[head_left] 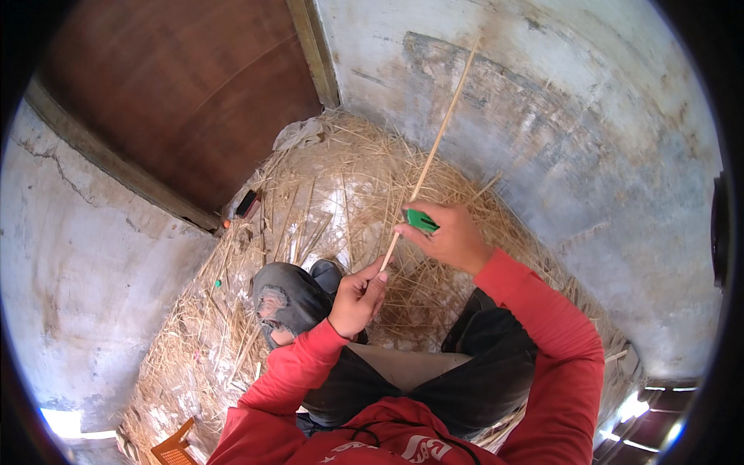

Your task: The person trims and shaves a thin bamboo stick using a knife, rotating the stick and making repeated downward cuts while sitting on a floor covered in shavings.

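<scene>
A long, thin bamboo stick slants up and away from my lap toward the far wall. My left hand is closed round its near end, thumb along the top. Just above, my right hand grips a green utility knife with a black part on its side. The thumb and fingers of that hand lie against the stick. The knife's blade cannot be made out; fingers and stick hide it.
Pale shavings and strips litter the floor around my bent legs. A brown door and a stained wall enclose the corner. A small black object lies by the door frame, a crumpled plastic bag in the corner, an orange plastic piece lower left.
</scene>
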`<state>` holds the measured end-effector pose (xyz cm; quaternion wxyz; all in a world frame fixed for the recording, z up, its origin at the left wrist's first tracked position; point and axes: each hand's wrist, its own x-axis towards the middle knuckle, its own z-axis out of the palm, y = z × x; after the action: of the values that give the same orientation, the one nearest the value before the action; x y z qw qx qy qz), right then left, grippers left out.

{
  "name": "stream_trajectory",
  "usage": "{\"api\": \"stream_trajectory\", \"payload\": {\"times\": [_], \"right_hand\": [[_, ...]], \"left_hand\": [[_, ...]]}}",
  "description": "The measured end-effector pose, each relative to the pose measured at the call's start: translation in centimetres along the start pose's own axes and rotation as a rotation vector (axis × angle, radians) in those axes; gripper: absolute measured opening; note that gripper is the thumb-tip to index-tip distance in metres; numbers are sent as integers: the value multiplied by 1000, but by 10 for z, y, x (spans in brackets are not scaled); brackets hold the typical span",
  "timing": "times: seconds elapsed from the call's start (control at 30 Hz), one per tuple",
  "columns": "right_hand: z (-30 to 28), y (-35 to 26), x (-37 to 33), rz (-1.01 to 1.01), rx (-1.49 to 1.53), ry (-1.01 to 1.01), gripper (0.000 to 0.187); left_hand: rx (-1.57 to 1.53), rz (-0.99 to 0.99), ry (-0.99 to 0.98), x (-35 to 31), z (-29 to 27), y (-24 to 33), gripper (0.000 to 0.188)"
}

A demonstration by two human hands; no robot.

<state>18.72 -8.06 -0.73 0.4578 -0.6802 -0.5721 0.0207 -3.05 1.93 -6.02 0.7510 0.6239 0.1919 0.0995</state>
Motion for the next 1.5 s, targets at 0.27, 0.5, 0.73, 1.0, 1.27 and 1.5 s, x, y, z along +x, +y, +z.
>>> {"api": "stream_trajectory", "payload": {"times": [0.27,0.5,0.73,1.0,1.27,1.5], "right_hand": [[-11,39,16,299,148,261,27],[-48,59,14,562,140,195,44],[-9,30,7,494,374,-14,41],[1,-12,1,279,161,-181,39],[-5,-23,-21,161,-38,-517,35],[12,-19,-34,182,-104,-507,39]], "left_hand": [[-100,-89,-104,-3,-1,6,44],[-224,-131,-112,-1,-3,-1,42],[-188,-128,-188,3,7,1,46],[-152,-12,-35,21,7,9,51],[-333,-75,67,19,4,26,51],[-182,-51,-33,21,2,24,47]]}}
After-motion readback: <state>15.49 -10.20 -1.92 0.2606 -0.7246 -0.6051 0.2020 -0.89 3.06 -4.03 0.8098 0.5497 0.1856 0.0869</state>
